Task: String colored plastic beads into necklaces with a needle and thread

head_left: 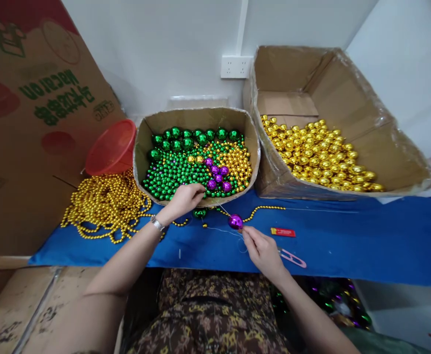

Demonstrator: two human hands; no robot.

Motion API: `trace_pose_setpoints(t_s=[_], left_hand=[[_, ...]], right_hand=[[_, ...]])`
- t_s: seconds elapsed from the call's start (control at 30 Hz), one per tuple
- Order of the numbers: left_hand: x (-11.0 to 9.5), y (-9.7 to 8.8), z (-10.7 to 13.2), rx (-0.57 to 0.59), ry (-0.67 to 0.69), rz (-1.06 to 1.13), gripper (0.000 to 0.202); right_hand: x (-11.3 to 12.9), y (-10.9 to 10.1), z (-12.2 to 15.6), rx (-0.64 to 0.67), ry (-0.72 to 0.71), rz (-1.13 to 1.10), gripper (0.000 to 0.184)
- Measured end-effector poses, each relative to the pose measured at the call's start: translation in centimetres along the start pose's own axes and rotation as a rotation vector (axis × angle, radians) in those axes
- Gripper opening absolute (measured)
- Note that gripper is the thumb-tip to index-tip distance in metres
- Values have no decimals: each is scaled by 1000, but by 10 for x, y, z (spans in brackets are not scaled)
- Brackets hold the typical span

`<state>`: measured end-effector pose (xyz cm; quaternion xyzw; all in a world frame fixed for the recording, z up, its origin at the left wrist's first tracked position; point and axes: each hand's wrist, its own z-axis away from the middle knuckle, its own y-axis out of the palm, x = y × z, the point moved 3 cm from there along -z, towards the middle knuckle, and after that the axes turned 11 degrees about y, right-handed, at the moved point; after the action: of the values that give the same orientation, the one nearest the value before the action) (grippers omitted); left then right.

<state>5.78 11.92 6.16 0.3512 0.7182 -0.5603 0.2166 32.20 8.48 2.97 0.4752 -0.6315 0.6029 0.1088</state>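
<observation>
Left of the left hand (189, 197): printed carton (31, 142); red plastic basin (112, 147); heaped gold bead strands (103, 206). Left hand: fingertips pinched on a thread (223, 208), masking part of the near rim of a low cardboard box (200, 117) of mixed beads (174, 172). Between hands: purple bauble (235, 221), in right hand's (261, 248) fingertip grip. Right of that hand: red-and-yellow packet (283, 232); pink-handled snips (300, 262), just beside; farther, tall carton (370, 132), gold beads (319, 152).

Purple ball (235, 221) — blue cloth (348, 241)
</observation>
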Motion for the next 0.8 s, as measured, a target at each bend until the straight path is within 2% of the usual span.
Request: trace_pose_setpoints(t_s=[0.1, 0.27, 0.33, 0.47, 0.5, 0.6, 0.8], left_hand=[[6, 15, -14, 138, -49, -191, 8], [10, 22, -25, 123, -83, -178, 7], [7, 20, -20, 61, -106, 17, 10], [-6, 21, 1, -136, -292, 862, 25], [-11, 23, 6, -158, -326, 994, 25], [-21, 27, 17, -196, -363, 1149, 23], [-26, 27, 21, -234, -339, 1145, 21]], right_hand=[[1, 2, 0, 6, -2, 1, 23], [3, 0, 2, -34, -5, 22, 22], [3, -2, 3, -42, 1, 29, 22], [2, -4, 2, -39, 10, 38, 22], [1, -3, 2, -44, 4, 39, 22], [2, -1, 1, -64, -22, 46, 21], [2, 2, 1, -60, -48, 87, 21]])
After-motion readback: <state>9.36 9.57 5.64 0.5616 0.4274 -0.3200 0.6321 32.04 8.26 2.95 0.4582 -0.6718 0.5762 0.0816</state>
